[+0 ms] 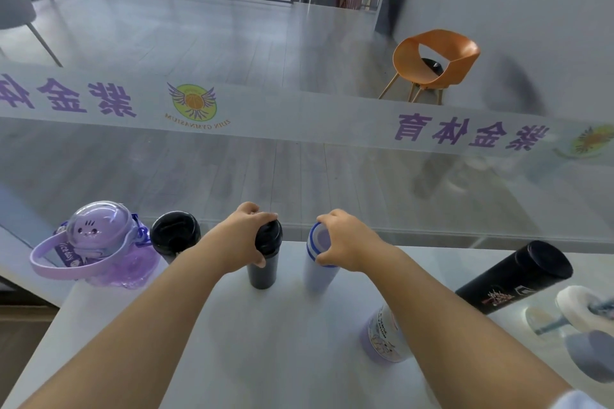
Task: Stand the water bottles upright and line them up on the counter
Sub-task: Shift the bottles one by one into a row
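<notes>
- Head view shows both hands working at the far edge of the white counter [186, 335], against the glass panel [365, 183].
- Left hand [244, 239] is closed over the cap and upper body of the dark tumbler [264, 262], fingers across the lid and thumb on the near side. The tumbler stands upright directly under the palm; the top-down hold appears meant to steady it in place.
- Right hand [345, 239] is clamped on the top of the white bottle with blue bands [319, 262], fingers over the rim, thumb at the near side. This bottle is also upright, just right of the tumbler and apart from it.
- To the left, a black-lidded cup [174, 237] and a purple character bottle [99, 242] stand along the same far edge, so the row looks to be forming left to right.
- Outstanding, by my judgement: a black flask [518, 276] lies tilted at the right, and a small lilac bottle [385, 335] sits nearer, partly hidden by the right forearm, out of line.
- Blurred items at the near right cannot be identified.
</notes>
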Demonstrator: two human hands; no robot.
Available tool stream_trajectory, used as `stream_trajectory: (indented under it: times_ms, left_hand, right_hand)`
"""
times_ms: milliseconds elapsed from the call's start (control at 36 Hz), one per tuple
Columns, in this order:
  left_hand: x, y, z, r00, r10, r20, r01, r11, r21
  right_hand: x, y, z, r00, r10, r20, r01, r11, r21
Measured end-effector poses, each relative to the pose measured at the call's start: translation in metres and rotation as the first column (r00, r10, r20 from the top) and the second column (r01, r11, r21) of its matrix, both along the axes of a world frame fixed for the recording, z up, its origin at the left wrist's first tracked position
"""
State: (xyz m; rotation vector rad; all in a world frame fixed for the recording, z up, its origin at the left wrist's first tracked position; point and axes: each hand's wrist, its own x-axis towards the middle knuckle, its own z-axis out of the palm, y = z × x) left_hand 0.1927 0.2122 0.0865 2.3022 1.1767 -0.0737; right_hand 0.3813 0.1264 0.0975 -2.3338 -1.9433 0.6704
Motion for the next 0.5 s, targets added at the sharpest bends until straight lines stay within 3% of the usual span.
stream_trajectory:
  times_ms: [500]
  left_hand:
    - [-0.002,-0.007,0.011,1.000,0.020,-0.010,-0.019,0.997,0.072]
  right_hand:
    - [0.002,-0.004,0.019,0.999,0.043,0.026,-0.042,0.999,-0.017]
